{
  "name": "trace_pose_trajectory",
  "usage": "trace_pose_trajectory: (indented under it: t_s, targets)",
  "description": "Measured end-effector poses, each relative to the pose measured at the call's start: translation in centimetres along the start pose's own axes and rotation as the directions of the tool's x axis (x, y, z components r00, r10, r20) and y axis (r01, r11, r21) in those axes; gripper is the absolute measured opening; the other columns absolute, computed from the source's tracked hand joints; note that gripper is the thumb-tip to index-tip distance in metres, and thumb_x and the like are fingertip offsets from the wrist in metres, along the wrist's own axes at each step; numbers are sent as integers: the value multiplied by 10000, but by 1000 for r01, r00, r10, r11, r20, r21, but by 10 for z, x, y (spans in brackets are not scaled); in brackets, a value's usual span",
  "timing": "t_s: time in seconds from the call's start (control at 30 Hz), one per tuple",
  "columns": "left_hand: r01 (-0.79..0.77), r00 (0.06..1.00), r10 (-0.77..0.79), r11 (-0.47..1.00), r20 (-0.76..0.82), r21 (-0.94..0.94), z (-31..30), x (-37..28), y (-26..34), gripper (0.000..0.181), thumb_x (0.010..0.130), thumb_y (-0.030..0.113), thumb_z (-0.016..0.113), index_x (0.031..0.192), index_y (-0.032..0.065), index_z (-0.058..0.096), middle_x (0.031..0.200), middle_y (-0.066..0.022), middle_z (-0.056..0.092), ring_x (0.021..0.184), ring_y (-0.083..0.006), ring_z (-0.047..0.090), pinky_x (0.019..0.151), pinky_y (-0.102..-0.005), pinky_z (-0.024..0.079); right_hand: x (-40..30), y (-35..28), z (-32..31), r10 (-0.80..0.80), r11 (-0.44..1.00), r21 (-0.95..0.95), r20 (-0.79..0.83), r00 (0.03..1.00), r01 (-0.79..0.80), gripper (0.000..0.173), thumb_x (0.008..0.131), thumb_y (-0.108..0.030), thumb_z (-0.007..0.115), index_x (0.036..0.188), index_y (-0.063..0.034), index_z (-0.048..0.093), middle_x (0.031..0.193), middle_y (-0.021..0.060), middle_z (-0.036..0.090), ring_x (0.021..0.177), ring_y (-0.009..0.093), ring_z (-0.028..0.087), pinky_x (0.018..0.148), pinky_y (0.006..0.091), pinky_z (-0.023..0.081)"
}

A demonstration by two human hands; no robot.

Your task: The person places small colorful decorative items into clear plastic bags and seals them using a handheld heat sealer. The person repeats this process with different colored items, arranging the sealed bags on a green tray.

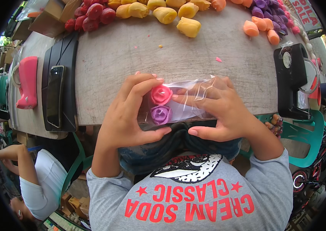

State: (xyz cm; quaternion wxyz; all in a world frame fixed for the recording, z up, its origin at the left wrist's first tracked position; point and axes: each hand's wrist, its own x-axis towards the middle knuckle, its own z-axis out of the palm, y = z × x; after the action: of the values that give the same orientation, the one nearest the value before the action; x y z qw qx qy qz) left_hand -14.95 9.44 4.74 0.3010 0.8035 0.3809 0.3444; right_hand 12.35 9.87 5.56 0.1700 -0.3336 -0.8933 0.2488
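Observation:
A clear plastic bag point(184, 111) lies at the table's near edge with two rose-shaped candles at its left end. The pink rose candle point(161, 94) sits directly above the purple rose candle point(161, 114), wicks facing me. Around the bag's left end curves my left hand point(128, 111), its fingertips at the pink candle and its thumb below the purple one. My right hand point(219, 108) spreads over the bag's right part. Film covers some of its fingers; whether they are inside or behind the bag is unclear. Its index fingertip reaches the pink candle, while the thumb stands apart.
Red point(95, 16), yellow point(165, 15), orange point(251, 28) and purple rose candles point(267, 13) line the far edge. A phone point(56, 96) rests on a black case point(70, 75) beside a pink tape dispenser point(27, 83). A black dispenser point(290, 80) stands right. Another person point(43, 179) sits left.

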Motion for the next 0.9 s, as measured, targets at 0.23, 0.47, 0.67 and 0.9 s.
trace_pose_trajectory:
  t_s: [0.23,0.47,0.67,0.9]
  targets:
    - [-41,999,40,997,17,65,0,0,-4,813,573,110,893,1306,77,544,1254,-140,584,1165,-356,597,1025,-443,480,8,-11,4,27,988,-150,26,999,-22,682,884,-608,622,1503,-343,508,1226,100,690,1068,260,637,946,416,362]
    - [-61,998,58,991,34,119,0,-2,-7,801,559,135,890,1282,81,550,1218,-129,610,1190,-358,583,1086,-480,437,10,-15,7,63,974,-223,57,996,-49,655,915,-666,552,1504,-384,492,1238,112,693,1092,258,638,969,404,352]
    - [3,1000,-3,988,-1,156,-1,-2,-7,766,569,184,859,1264,79,555,1209,-124,613,1207,-366,561,1131,-506,385,6,-1,6,25,995,100,-39,999,-21,419,932,-533,626,1259,-292,726,1157,90,706,1064,257,591,994,423,349]
    - [10,997,5,978,-74,210,-1,0,-6,754,593,211,838,1279,98,545,1216,-122,588,1205,-350,550,1163,-545,332,-2,30,-56,304,671,741,-248,920,-22,256,982,-268,638,928,-43,747,892,76,718,854,152,647,838,311,501]
